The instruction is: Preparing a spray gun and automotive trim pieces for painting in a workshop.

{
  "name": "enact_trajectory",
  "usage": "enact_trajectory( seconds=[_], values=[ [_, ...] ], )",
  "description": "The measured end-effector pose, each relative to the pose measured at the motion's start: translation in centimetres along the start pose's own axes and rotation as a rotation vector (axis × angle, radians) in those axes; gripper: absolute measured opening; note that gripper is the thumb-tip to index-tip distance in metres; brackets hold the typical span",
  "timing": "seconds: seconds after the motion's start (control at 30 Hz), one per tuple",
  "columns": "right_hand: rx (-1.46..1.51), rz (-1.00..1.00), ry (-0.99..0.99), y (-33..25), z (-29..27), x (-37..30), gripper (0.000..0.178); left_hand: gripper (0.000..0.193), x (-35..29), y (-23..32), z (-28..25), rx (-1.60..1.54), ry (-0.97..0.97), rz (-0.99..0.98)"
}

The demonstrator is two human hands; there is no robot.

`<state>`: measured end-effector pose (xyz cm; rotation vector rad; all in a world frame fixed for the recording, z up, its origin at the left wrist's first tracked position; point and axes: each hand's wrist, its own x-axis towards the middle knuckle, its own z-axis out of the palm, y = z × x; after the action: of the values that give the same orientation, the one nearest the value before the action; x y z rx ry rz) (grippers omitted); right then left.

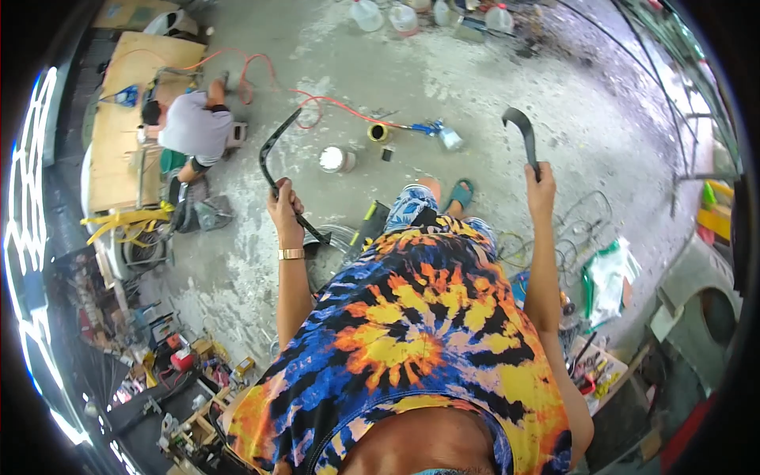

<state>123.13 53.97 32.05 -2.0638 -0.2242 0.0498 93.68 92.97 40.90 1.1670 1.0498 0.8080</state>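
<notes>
A grey, pale-blotched floor (340,63) spreads right of the wooden counter (115,158); white light strips (70,426) glare left of the counter.

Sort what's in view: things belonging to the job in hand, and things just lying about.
Apparently the job's:
bent black strip, in the left hand
curved black strip, in the right hand

Seemingly just lying about:
white bucket
yellow can
blue spray gun
plastic jugs

A white bucket (336,160) sits near a yellow can (378,133).
</notes>
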Motion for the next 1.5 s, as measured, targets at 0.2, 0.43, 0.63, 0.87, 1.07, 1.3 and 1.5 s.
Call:
enact_trajectory(
  seconds=[0.2, 0.43, 0.63, 0.87, 1.07, 1.3, 1.5],
  values=[
    [0.103, 0.201, -0.087, 3.1, 4.4, 8.5, 0.029, 0.026, 3.5, 4.3, 6.4, 0.205, -0.064, 0.078],
    [0.157, 0.179, -0.111, 4.1, 8.6, 11.1, 0.033, 0.036, 7.1, 7.0, 13.1, -0.041, -0.241, 0.108],
    [0.333, 0.306, -0.017, 5.2, 8.8, 10.1, 0.032, 0.036, 8.7, 8.4, 16.0, 0.096, -0.367, 0.102],
    [0.472, 0.542, 0.495, 11.2, 13.9, 5.2, 0.030, 0.033, 14.0, 7.0, 21.9, 0.455, -0.559, 0.155],
    [0.435, 0.661, 0.755, 19.8, 12.3, -8.9, 0.034, 0.033, 11.9, -2.3, 30.8, 0.669, -0.705, -0.123],
    [0.646, 1.345, 0.678, 27.7, 18.0, -16.8, 0.043, 0.030, 5.5, -14.6, 29.2, 0.675, -0.747, -0.206],
    [0.221, 1.099, 0.481, 34.4, 20.7, -18.2, 0.049, 0.027, 5.3, -21.2, 32.4, 0.875, -1.006, 0.091]
  ],
)
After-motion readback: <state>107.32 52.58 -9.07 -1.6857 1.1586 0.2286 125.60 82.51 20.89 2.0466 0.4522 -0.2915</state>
